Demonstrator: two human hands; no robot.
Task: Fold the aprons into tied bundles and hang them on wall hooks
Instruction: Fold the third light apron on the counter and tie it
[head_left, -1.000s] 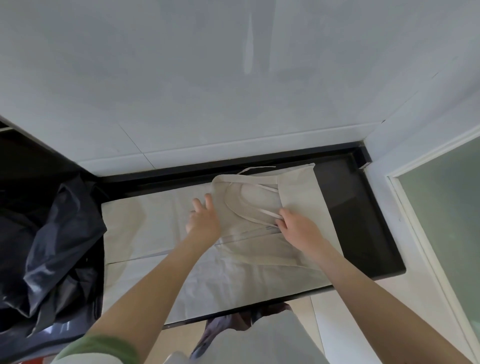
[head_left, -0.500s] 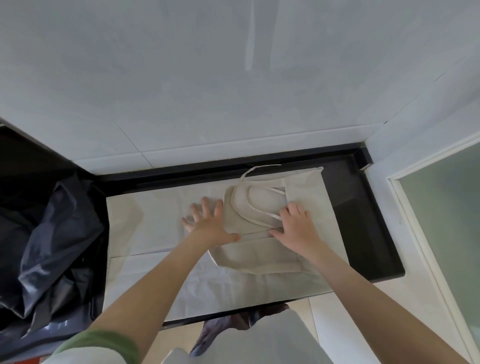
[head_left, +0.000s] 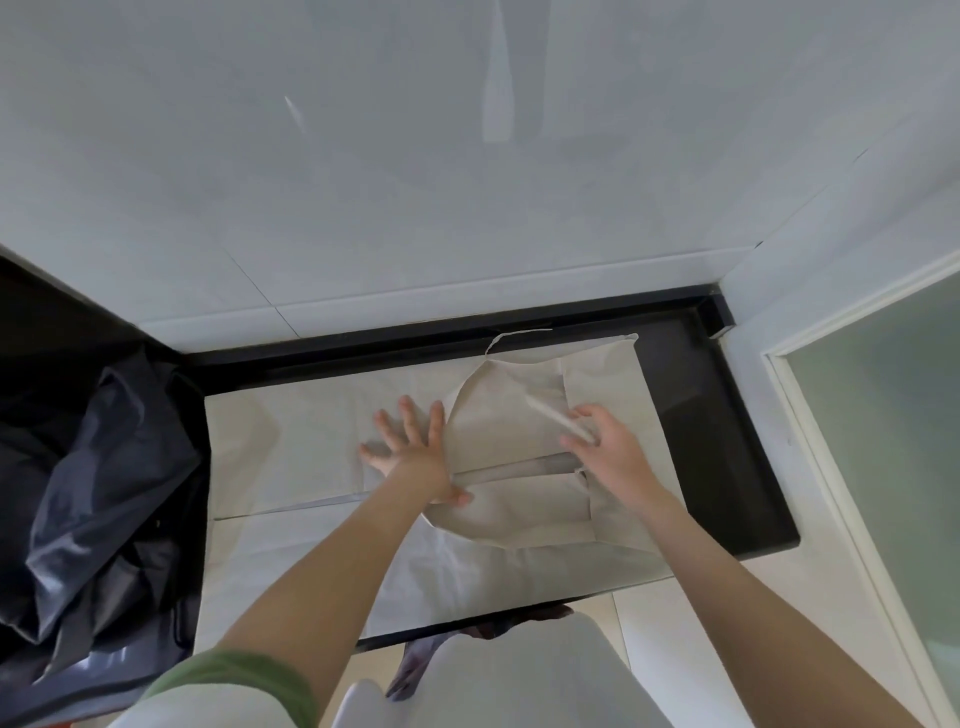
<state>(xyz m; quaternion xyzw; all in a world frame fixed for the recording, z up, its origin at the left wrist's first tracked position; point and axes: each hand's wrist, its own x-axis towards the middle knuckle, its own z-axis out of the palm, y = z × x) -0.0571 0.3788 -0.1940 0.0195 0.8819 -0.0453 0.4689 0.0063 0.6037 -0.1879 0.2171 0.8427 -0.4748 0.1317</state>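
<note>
Black counter (head_left: 719, 457): one apron (head_left: 511, 421), two hands (head_left: 410, 452) (head_left: 608, 452).

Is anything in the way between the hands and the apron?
No, nothing visible is in the way. The left hand lies flat at the edge of the apron, its thumb on the cloth, and the right hand is over it, by a strap. No wall hooks show, so that way cannot be checked.

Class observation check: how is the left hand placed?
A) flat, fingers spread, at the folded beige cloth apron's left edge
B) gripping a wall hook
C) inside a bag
A: the left hand lies flat, fingers spread, at the left edge of the folded beige cloth apron.
</note>
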